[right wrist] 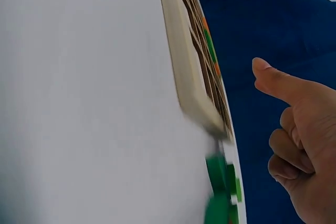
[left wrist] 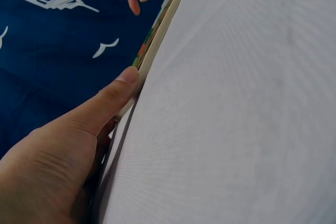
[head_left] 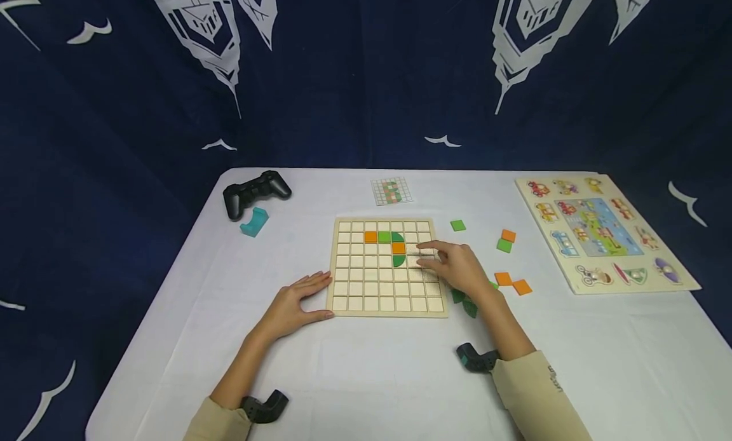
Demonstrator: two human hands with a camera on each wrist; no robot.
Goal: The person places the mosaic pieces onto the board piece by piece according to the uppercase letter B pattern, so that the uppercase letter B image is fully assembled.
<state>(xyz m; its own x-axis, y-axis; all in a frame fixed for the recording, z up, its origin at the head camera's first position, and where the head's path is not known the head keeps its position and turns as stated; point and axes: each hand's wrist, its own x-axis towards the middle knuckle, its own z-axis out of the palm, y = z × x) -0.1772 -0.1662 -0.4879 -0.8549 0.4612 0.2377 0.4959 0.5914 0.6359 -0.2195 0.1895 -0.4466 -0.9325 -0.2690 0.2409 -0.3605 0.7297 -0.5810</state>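
Observation:
A wooden grid board (head_left: 363, 289) lies on the white table. Near its top sit an orange square (head_left: 370, 237), a light green square (head_left: 384, 236) and a dark green rounded piece (head_left: 397, 237). Below the rounded piece come a second orange square (head_left: 398, 248) and another dark green rounded piece (head_left: 398, 260). My left hand (head_left: 290, 307) rests at the board's left edge, its thumb by the lower left corner; the left wrist view shows the thumb (left wrist: 113, 95) against the rim. Over the board's right side, my right hand (head_left: 460, 269) holds nothing, thumb and index finger apart.
Dark green pieces (head_left: 469, 308) lie right of the board, partly under the right forearm. Farther right are loose orange squares (head_left: 521, 287) and green squares (head_left: 504, 245). A pattern card (head_left: 391, 191), game controller (head_left: 257, 192), teal block (head_left: 255, 222) and picture puzzle (head_left: 589, 288) stand around.

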